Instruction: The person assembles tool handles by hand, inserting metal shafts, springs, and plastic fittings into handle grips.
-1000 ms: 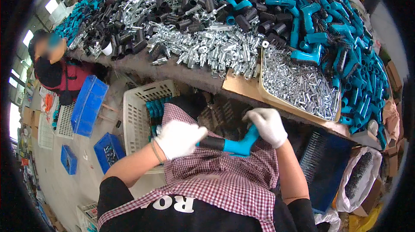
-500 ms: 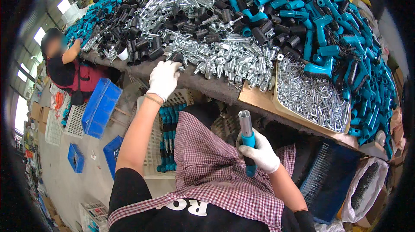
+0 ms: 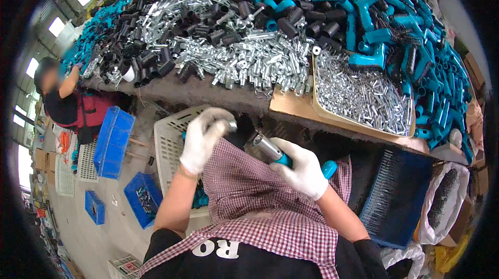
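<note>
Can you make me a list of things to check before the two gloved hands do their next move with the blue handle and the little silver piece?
1. Right hand grips the teal handle firmly: ok.
2. Silver tube on the handle points toward the left hand: ok.
3. Left hand holds a small silver part: ok, mostly hidden by the glove.
4. Part lined up with the tube's end: not ok, they are apart.
5. Tube's end free of dirt: cannot tell.
6. White basket below the hands, ready: ok.

Blue crates (image 3: 112,144), perhaps plastic
</note>
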